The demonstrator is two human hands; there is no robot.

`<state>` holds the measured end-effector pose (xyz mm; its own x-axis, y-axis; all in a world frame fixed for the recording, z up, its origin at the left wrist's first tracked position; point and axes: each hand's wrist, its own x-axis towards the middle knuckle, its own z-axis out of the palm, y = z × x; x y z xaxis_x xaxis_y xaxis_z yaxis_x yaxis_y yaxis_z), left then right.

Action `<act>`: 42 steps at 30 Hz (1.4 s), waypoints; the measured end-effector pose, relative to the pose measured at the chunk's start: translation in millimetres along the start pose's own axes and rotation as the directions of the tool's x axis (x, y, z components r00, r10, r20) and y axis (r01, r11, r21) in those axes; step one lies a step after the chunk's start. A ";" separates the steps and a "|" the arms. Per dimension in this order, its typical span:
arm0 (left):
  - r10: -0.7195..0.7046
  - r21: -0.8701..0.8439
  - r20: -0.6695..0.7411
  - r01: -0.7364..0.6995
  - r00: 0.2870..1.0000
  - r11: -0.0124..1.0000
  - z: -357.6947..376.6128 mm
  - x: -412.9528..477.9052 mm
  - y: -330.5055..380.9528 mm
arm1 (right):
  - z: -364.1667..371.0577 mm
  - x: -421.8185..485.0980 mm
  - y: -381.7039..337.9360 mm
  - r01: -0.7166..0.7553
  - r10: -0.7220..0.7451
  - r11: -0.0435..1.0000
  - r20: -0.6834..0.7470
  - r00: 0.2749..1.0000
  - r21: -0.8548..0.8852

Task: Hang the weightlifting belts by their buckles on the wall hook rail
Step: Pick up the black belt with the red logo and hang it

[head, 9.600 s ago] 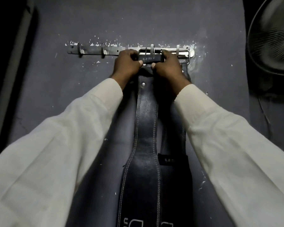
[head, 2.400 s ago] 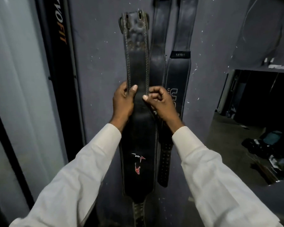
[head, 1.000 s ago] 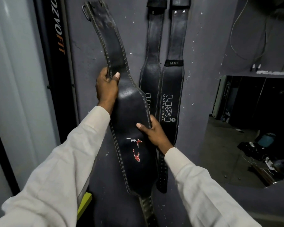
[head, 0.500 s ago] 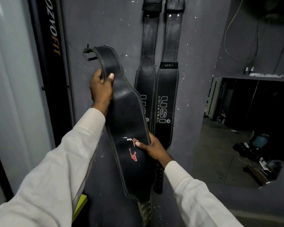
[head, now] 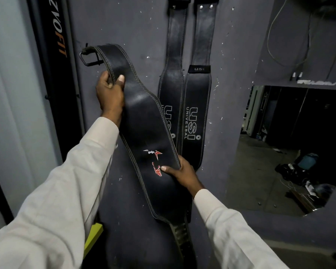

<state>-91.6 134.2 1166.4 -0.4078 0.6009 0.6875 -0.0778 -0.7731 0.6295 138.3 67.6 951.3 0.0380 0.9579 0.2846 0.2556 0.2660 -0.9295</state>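
Note:
I hold a black leather belt (head: 144,121) with a red logo slanted across the grey wall. My left hand (head: 110,94) grips its narrow upper strap just below the metal buckle (head: 88,57), which droops to the left. My right hand (head: 179,172) grips the wide padded part by its right edge, thumb on the front. Two black USI belts, one (head: 170,90) beside the other (head: 197,105), hang straight down the wall to the right. The hook rail is out of frame above.
A dark vertical panel with orange lettering (head: 54,55) stands left of the wall. A cut-out opening (head: 279,148) at right looks onto a cluttered floor. A cable (head: 275,35) loops on the upper right wall. Something yellow (head: 92,235) shows below my left sleeve.
The buckle end has come down and tipped left as my left hand lowered. My right hand slid down the belt's right edge. The view dropped, hiding the tops of the hung belts.

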 end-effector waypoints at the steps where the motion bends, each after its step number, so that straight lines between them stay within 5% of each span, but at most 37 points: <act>1: -0.002 0.008 0.001 0.002 1.000 1.000 -2.5 2.7 -0.1 | -4.4 -2.3 2.2 -0.024 0.023 1.000 0.071 0.997 0.015; 4: -0.004 -0.008 0.010 0.004 1.000 1.000 -7.7 10.7 -0.6 | -16.1 -12.4 16.0 -0.081 0.092 0.994 0.173 0.981 -0.072; 10: 0.031 -0.039 -0.009 -0.031 0.999 0.999 -4.8 9.8 6.9 | -9.8 -16.4 22.9 -0.028 0.029 0.994 0.005 1.000 -0.102; 15: 0.054 -0.026 0.002 -0.054 0.999 0.998 -4.9 13.3 17.8 | -14.6 -22.4 21.5 -0.127 0.129 0.992 0.142 0.981 -0.024; 23: -0.037 -0.066 0.043 0.040 0.998 0.997 -4.9 7.8 25.8 | -10.3 -27.7 1.7 -0.121 0.115 0.992 0.122 0.986 0.045; 27: -0.108 -0.114 0.173 0.128 0.979 0.985 9.5 -17.0 32.9 | 8.6 2.2 -87.2 0.112 -0.114 0.974 0.000 0.993 0.196; 32: -0.178 -0.143 0.386 0.250 0.905 0.958 20.0 -54.0 34.8 | -8.0 35.8 -168.5 0.388 -0.388 0.920 -0.003 0.922 0.052; 37: -0.093 0.041 0.599 0.085 0.796 0.996 1.0 -53.4 42.3 | -7.4 42.2 -170.4 0.451 -0.446 0.886 -0.066 0.893 0.111; 39: -0.157 0.163 0.608 0.071 0.778 0.984 -14.9 -58.5 32.8 | -3.3 43.4 -169.7 0.474 -0.459 0.871 -0.131 0.879 0.129; 42: -0.153 0.305 0.478 0.000 0.865 0.952 -25.7 -71.5 18.6 | 3.5 49.2 -170.2 0.507 -0.482 0.851 -0.177 0.858 0.140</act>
<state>-87.3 71.6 1119.6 0.0945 0.7349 0.6716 0.2031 -0.6746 0.7097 93.3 69.8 1122.7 0.0808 0.6746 0.7337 0.1014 0.7267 -0.6794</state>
